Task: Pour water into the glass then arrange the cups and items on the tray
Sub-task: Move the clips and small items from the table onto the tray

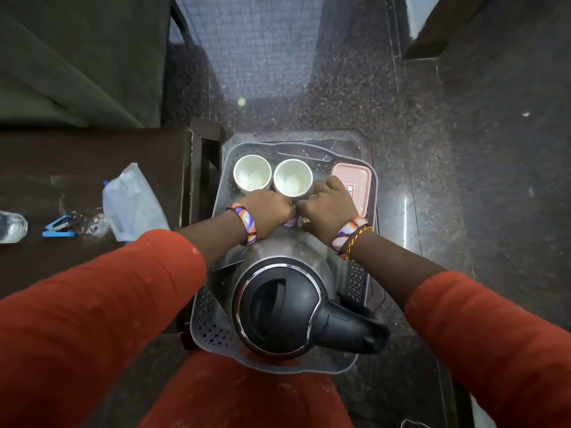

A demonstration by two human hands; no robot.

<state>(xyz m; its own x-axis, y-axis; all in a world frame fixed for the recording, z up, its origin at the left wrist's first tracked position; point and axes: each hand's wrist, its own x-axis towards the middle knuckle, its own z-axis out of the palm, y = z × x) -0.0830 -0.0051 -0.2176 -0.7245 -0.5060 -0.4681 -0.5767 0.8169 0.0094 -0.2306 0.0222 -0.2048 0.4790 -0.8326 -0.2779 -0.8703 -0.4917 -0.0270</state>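
A grey perforated tray [205, 316] stands on a small stool in front of me. Two white cups [252, 173] [293, 177] stand side by side at its far end, with a pink lidded box [355, 176] to their right. A steel kettle with a black lid and handle [278, 307] fills the near half. My left hand [268, 211] and my right hand [329, 208] meet at mid tray, just below the cups, fingers curled over small items [292, 222] that they mostly hide.
A dark brown table [77, 168] on the left carries a clear plastic bag [131, 202], a blue clip [58, 230] and a water bottle [12, 227] at the frame's left edge. Speckled granite floor [432, 149] surrounds the stool. Green fabric hangs at top left.
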